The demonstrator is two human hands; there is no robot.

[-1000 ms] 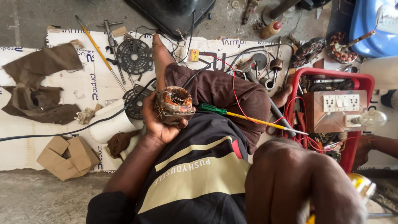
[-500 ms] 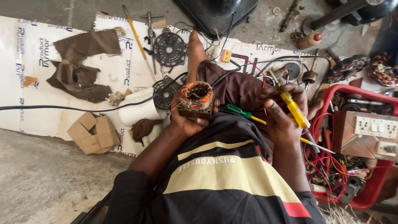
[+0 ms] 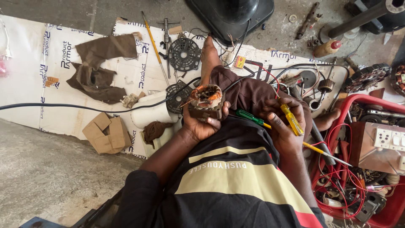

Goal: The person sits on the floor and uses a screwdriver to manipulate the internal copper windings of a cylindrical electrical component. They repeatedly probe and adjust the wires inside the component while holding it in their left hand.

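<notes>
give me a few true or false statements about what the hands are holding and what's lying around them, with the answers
1. The left hand holds a motor stator with copper windings. True.
2. The right hand holds a hammer. False: it grips a yellow-handled screwdriver.
3. A green-handled screwdriver lies across the lap between the two hands. True.
4. The red basket sits on the person's left side. False: it is on the right, full of wires and parts.
5. The folded cardboard piece rests on the person's knee. False: it lies on the floor at the edge of the white sheet.
6. A black round grille lies on the white sheet beyond the stator. True.
</notes>
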